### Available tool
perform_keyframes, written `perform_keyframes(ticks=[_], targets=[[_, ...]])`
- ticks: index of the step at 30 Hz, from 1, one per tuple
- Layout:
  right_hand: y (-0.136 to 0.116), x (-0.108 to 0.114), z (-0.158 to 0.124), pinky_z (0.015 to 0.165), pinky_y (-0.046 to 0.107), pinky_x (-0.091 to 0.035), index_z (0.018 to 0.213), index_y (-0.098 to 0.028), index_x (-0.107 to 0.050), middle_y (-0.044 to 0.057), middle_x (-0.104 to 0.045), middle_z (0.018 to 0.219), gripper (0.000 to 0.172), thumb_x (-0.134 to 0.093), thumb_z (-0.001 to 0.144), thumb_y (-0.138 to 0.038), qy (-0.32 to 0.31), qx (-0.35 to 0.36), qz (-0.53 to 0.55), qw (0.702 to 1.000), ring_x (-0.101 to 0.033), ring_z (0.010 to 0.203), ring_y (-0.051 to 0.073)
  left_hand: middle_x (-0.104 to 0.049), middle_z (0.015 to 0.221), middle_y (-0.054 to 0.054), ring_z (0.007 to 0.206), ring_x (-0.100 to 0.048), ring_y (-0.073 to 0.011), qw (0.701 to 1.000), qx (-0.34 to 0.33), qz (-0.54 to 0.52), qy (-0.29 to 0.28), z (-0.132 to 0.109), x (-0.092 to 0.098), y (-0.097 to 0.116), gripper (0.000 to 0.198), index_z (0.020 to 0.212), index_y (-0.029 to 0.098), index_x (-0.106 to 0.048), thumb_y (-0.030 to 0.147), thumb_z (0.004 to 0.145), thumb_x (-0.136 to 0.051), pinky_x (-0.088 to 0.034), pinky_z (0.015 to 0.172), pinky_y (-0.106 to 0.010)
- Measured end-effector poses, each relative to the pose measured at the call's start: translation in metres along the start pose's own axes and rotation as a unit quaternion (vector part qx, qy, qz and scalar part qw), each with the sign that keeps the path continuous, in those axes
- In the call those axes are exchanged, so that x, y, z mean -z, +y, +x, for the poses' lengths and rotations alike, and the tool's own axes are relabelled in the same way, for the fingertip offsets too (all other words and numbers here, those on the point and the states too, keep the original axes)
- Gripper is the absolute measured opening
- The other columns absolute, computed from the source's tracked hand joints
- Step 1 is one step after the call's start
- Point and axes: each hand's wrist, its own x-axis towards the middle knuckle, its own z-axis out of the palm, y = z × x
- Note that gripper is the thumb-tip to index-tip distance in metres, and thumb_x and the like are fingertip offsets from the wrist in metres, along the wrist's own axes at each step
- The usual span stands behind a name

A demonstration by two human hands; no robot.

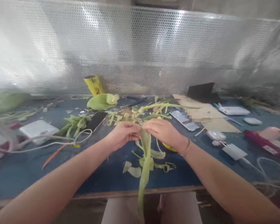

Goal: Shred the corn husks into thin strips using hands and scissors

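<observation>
A long pale-green leaf (145, 155) hangs from my fingertips and droops past the table's front edge. My left hand (124, 134) pinches its upper end from the left, with the fingers curled in. From the other side my right hand (164, 132) grips the same end, its fingertips meeting those of the left. Torn leaf pieces (134, 171) lie on the blue table below the hands. Just beyond them is a heap of green stalks and scraps (128, 115). Part of a yellow thing (170, 147) shows under my right hand.
A green, gourd-like vegetable (99, 102) and a yellow roll (93, 84) are at the back, before a perforated metal panel (142, 46). Phones (184, 119), cardboard (205, 112), a white charger (234, 151) and cables lie right; leaf bundles (76, 124) and a white cable (49, 143) lie left.
</observation>
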Motion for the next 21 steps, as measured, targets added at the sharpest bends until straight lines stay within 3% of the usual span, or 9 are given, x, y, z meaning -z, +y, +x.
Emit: perform_keyframes(ticks=[6, 10, 16, 21], targets=[[-0.002, -0.002, -0.004, 0.068, 0.027, -0.051, 0.091, -0.016, -0.061, 0.006, -0.069, 0.078, 0.023, -0.040, 0.092, -0.025, -0.005, -0.067, -0.006, 0.998, -0.064, 0.074, 0.015, -0.065, 0.051, -0.006, 0.046, -0.060, -0.0091, 0.999, 0.045, -0.028, 0.006, -0.004, -0.002, 0.004, 0.010, 0.059, 0.008, -0.067, 0.013, 0.068, -0.069, -0.050, 0.049, -0.015], [-0.005, -0.004, -0.003, 0.067, 0.026, -0.050, 0.087, -0.019, -0.061, 0.004, -0.069, 0.081, 0.014, -0.049, 0.087, -0.026, -0.022, -0.177, 0.067, 0.982, -0.064, 0.075, 0.015, -0.065, 0.054, -0.005, 0.046, -0.060, -0.0081, 0.998, 0.057, -0.016, 0.008, -0.004, 0.001, 0.006, 0.006, 0.062, 0.009, -0.068, 0.012, 0.063, -0.073, -0.051, 0.050, -0.015], [-0.006, -0.009, 0.001, 0.066, 0.026, -0.049, 0.074, -0.019, -0.060, 0.002, -0.067, 0.077, 0.007, -0.062, 0.076, -0.026, 0.015, -0.323, 0.255, 0.911, -0.063, 0.071, 0.013, -0.066, 0.055, -0.004, 0.046, -0.058, -0.0066, 0.999, 0.046, 0.016, 0.017, -0.001, 0.004, 0.005, 0.014, 0.063, 0.009, -0.069, 0.014, 0.055, -0.079, -0.051, 0.050, -0.014], [0.001, -0.013, 0.004, 0.061, 0.027, -0.047, 0.072, -0.017, -0.063, 0.001, -0.065, 0.070, 0.011, -0.068, 0.068, -0.026, -0.035, -0.403, 0.373, 0.835, -0.058, 0.063, 0.011, -0.065, 0.054, -0.002, 0.047, -0.059, -0.0081, 0.994, -0.012, 0.091, 0.054, -0.003, 0.001, 0.005, 0.012, 0.060, 0.010, -0.068, 0.012, 0.054, -0.078, -0.051, 0.051, -0.017]])
